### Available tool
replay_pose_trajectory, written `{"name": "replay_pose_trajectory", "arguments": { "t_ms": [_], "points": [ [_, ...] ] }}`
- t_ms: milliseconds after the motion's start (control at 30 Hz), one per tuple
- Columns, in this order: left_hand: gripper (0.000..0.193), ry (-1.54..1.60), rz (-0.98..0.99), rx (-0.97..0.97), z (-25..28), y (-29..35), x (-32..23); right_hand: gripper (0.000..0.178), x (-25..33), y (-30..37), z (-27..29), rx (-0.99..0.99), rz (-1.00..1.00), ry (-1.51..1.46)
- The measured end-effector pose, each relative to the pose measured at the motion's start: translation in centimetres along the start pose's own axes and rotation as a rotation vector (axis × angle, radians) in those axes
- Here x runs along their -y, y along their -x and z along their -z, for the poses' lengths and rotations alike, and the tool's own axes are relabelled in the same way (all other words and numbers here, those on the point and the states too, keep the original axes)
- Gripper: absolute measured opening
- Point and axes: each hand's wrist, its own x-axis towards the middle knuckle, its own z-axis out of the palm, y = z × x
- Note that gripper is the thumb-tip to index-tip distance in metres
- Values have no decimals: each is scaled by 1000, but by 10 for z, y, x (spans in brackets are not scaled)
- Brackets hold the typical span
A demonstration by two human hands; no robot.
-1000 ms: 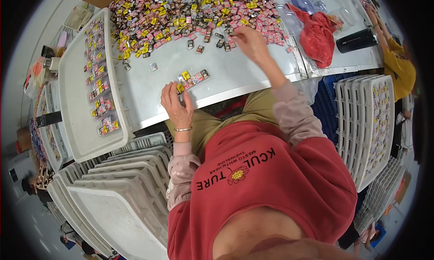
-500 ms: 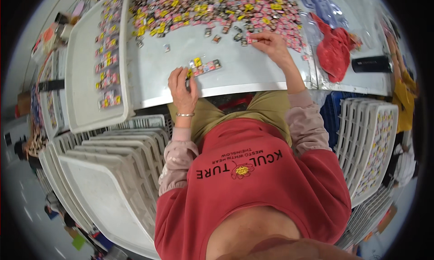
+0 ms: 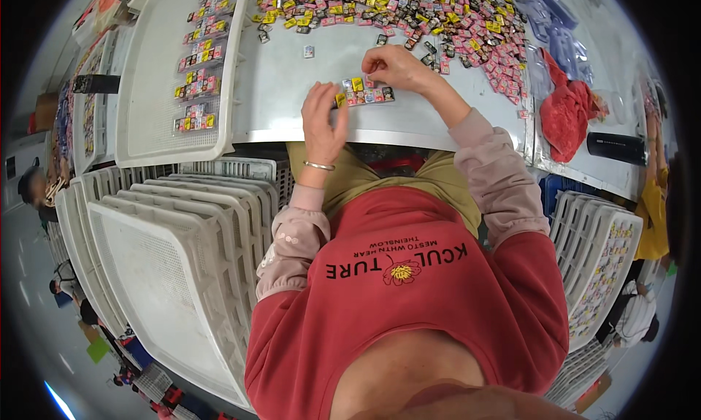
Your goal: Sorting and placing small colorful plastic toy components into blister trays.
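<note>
Left hand: just over the table edge, fingertips at the left end of the pack by a small yellow block (image 3: 340,99); fingers and thumb are a bit apart, can't really tell if they've got hold of it. That's the left hand (image 3: 323,120), silver bangle on the wrist.
Right hand: the right hand (image 3: 398,67) is over the pack's upper side, thumb and fingertips pinched together on a small pink block (image 3: 370,82).
Pack: a clear-looking strip of little pink, black and yellow blocks (image 3: 377,96), flat on the shiny pale metal table (image 3: 281,102) between both hands.
Loner: one small whitish-blue block (image 3: 309,52), above the left hand.
Heap: big spread of pink, yellow and black blocks (image 3: 467,33) across the back.
Tray: white plastic tray (image 3: 155,77) at left, filled block packs (image 3: 197,85) lined up along its right side.
Right side: crumpled red cloth (image 3: 568,117), black cylinder (image 3: 617,148) near it.
</note>
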Motion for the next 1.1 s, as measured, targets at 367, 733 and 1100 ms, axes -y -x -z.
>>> {"name": "replay_pose_trajectory", "arguments": {
  "t_ms": [367,733,1100],
  "points": [
    [39,-248,-95,154,-3,-1,-3,10,-12,12,-28,-229,276,506],
    [24,-160,248,46,32,-12,24,22,-17,64,0,-372,-142,181],
    [13,-198,349,115,5,-33,14,14,-43,57,-24,-372,-136,-127]
  ]
}}
